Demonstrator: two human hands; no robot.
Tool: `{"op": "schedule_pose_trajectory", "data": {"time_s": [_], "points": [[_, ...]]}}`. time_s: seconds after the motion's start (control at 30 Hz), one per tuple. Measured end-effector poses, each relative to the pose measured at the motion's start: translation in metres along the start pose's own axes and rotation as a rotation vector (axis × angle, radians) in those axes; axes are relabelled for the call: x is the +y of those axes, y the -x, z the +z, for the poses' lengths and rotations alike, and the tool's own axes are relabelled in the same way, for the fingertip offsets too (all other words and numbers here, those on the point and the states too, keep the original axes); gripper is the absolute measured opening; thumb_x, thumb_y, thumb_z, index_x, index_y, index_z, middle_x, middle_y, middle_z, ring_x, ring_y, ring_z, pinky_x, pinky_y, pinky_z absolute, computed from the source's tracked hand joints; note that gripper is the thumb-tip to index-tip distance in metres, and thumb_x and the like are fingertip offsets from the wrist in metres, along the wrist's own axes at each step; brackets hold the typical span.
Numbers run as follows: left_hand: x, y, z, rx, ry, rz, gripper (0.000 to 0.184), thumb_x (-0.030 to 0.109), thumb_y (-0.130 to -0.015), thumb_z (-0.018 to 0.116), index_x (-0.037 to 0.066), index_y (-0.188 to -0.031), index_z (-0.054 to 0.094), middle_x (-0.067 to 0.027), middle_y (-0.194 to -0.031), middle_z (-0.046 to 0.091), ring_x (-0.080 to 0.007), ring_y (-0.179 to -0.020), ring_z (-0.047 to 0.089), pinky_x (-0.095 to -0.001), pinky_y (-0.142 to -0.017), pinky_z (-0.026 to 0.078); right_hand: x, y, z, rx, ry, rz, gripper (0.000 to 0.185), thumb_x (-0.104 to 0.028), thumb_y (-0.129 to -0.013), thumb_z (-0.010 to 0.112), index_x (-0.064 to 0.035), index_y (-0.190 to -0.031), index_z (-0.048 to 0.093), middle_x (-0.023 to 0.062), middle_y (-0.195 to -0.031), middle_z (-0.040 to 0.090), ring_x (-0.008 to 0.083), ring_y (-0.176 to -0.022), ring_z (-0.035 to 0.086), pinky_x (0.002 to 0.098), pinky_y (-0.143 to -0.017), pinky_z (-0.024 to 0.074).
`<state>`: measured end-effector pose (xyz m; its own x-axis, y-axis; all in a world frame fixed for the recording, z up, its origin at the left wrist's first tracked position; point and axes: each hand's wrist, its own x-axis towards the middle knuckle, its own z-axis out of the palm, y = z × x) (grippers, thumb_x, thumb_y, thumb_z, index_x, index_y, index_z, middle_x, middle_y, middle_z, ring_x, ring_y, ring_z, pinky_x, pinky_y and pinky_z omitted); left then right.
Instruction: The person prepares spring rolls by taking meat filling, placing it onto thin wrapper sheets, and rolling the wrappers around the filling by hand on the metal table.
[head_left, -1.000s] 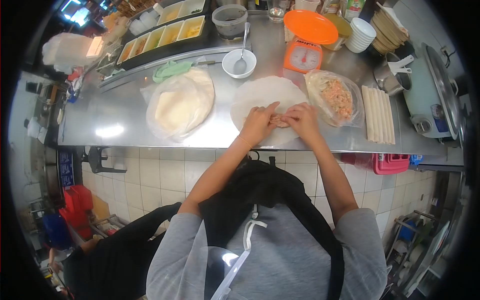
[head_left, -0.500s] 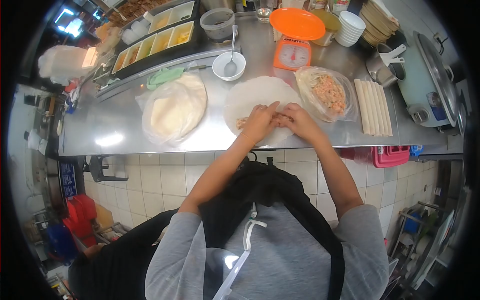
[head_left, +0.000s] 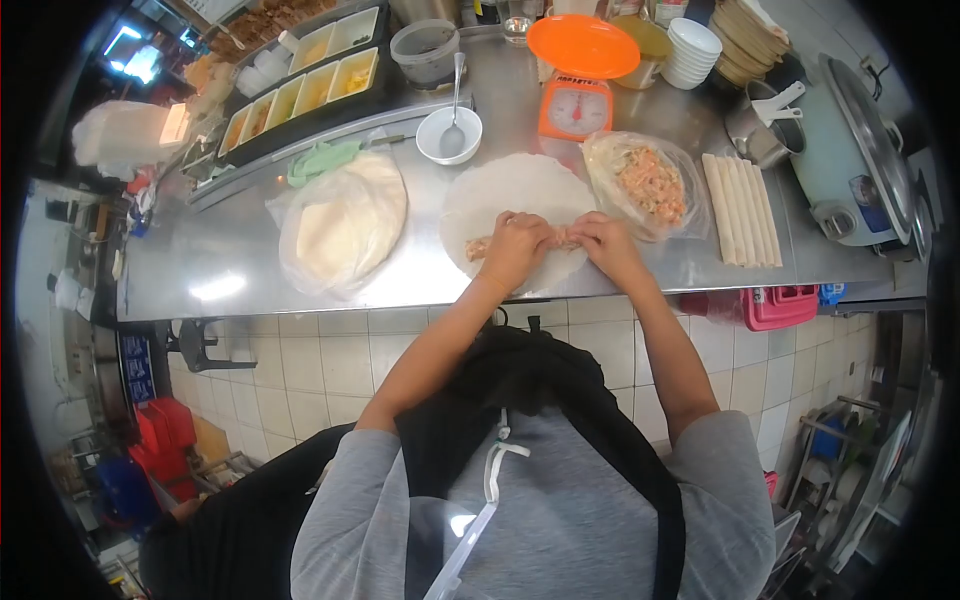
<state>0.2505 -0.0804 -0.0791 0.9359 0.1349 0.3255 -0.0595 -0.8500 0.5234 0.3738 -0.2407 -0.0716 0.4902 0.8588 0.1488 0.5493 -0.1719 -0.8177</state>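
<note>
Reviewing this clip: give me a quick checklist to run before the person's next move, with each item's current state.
1. Wrapper spread open, not folded: ok, it lies unfolded on the steel table.
2. Filling strip on the wrapper: ok, it lies across the nearer part.
3. Hands clear of the filling strip: not ok, the left hand and right hand are both at it.
4. Filling strip even along its length: cannot tell, the hands cover much of it.
5. Row of rolls apart from the wrapper: ok, it lies to the right, past the bag of filling.
</note>
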Motion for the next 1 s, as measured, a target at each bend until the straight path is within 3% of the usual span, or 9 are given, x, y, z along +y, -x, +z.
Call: {"op": "schedule_pose_trajectory", "data": {"time_s": [0.17,0.3,0.43,0.5,0.57,0.63,0.73,0.93,1.0], "points": [[0.008,0.000,0.002,0.046,0.118,-0.053,0.041,0.016,-0.076,0.070,0.008,-0.113,0.054,-0.0087,-0.098,0.067,-0.0296,-0.095,0.060,-0.0436,-0.092,0.037,-0.011,0.001,-0.002,-0.012,-0.019,-0.008,0.025,-0.002,-0.074,0.068,0.0017,-0.099,0.066,0.0125,-0.099,0.060,0.0260,-0.087,0.058,0.0315,-0.075,0.0472],[0.005,-0.006,0.006,-0.111,0.091,-0.127,0.045,0.018,-0.076,0.070,0.008,-0.116,0.053,-0.0099,-0.103,0.067,-0.0287,-0.097,0.060,-0.0452,-0.094,0.036,0.004,-0.006,0.007,-0.011,0.174,-0.083,0.025,-0.003,-0.076,0.066,0.0024,-0.100,0.065,0.0136,-0.096,0.059,0.0281,-0.089,0.058,0.0335,-0.077,0.0468],[0.004,-0.001,0.005,-0.022,0.107,-0.009,0.038,0.020,-0.077,0.070,0.009,-0.111,0.059,-0.0067,-0.096,0.068,-0.0245,-0.094,0.061,-0.0462,-0.096,0.035,0.000,0.004,-0.002,-0.031,0.030,0.011,0.024,-0.002,-0.077,0.064,0.0028,-0.101,0.065,0.0138,-0.098,0.060,0.0282,-0.088,0.059,0.0334,-0.078,0.0474],[-0.001,0.001,0.013,-0.015,0.068,0.043,0.036,0.021,-0.076,0.071,0.009,-0.108,0.061,-0.0057,-0.093,0.069,-0.0235,-0.094,0.061,-0.0460,-0.097,0.035,-0.003,0.008,-0.004,0.028,-0.297,0.165,0.022,0.000,-0.081,0.060,0.0032,-0.102,0.065,0.0135,-0.101,0.062,0.0251,-0.088,0.062,0.0313,-0.079,0.0485],[-0.004,0.002,0.024,0.052,-0.085,0.158,0.032,0.021,-0.074,0.073,0.009,-0.103,0.064,-0.0033,-0.092,0.068,-0.0235,-0.093,0.061,-0.0456,-0.097,0.035,0.007,0.008,-0.004,0.058,-0.176,0.099,0.021,0.001,-0.082,0.059,0.0034,-0.102,0.065,0.0129,-0.099,0.063,0.0224,-0.088,0.063,0.0297,-0.079,0.0490],[0.008,0.001,0.018,0.101,-0.034,0.083,0.036,0.020,-0.074,0.073,0.009,-0.107,0.062,-0.0029,-0.093,0.068,-0.0236,-0.093,0.061,-0.0459,-0.097,0.035,0.011,0.009,-0.001,0.092,-0.052,0.034,0.021,0.003,-0.082,0.058,0.0035,-0.102,0.066,0.0123,-0.098,0.064,0.0198,-0.089,0.064,0.0281,-0.079,0.0495],[0.014,-0.006,0.019,0.078,0.024,-0.040,0.047,0.019,-0.073,0.074,0.009,-0.115,0.058,-0.0031,-0.095,0.068,-0.0235,-0.092,0.061,-0.0460,-0.097,0.034,0.013,0.010,0.010,0.257,-0.462,0.203,0.019,0.004,-0.082,0.059,0.0038,-0.099,0.067,0.0111,-0.090,0.065,0.0174,-0.088,0.064,0.0264,-0.077,0.0495],[0.008,0.001,-0.010,0.016,0.113,-0.153,0.060,0.016,-0.073,0.074,0.007,-0.127,0.049,-0.0064,-0.096,0.069,-0.0239,-0.093,0.062,-0.0434,-0.098,0.034,-0.011,0.005,-0.004,0.165,-0.134,0.170,0.020,0.002,-0.078,0.063,0.0018,-0.098,0.068,0.0099,-0.088,0.064,0.0207,-0.084,0.062,0.0299,-0.075,0.0489],[-0.008,0.012,-0.024,0.070,0.055,-0.155,0.059,0.016,-0.073,0.073,0.007,-0.127,0.049,-0.0066,-0.095,0.069,-0.0239,-0.092,0.062,-0.0425,-0.099,0.034,-0.020,-0.001,0.002,0.172,0.056,-0.108,0.022,-0.005,-0.074,0.069,0.0002,-0.095,0.069,0.0086,-0.086,0.063,0.0229,-0.086,0.059,0.0335,-0.078,0.0473]]}}
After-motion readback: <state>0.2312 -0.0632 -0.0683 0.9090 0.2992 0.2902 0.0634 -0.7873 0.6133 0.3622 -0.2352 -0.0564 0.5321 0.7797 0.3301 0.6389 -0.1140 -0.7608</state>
